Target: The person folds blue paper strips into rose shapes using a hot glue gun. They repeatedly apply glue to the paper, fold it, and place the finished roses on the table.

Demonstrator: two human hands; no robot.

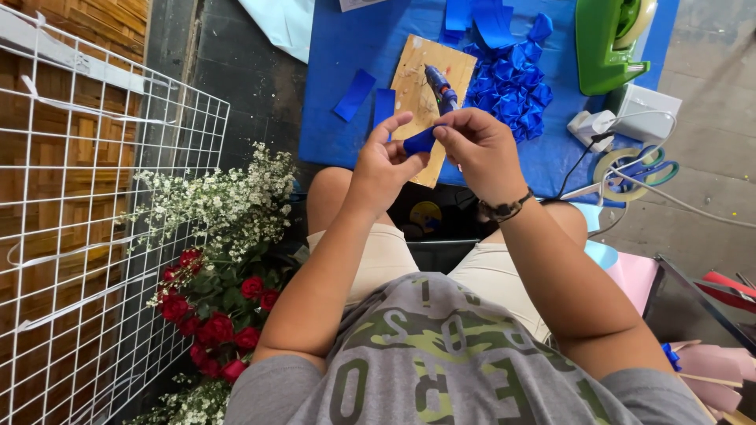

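A small piece of blue ribbon [420, 141] is pinched between both my hands over my lap. My left hand [382, 164] grips its left end with thumb and fingers; my right hand [478, 146] folds over its right end. Just beyond my hands a blue glue gun [439, 84] lies on a wooden board [415, 83] set on a blue mat [370, 47]. A heap of folded blue ribbon pieces [510, 83] sits to the right of the board. Two flat ribbon strips [354, 94] lie to its left.
A green tape dispenser [606, 39] stands at the mat's far right, with a white power adapter [642, 110], tape roll and scissors [642, 167] beside it. Red roses [213, 315] with white filler flowers lie at my left beside a white wire grid [71, 205].
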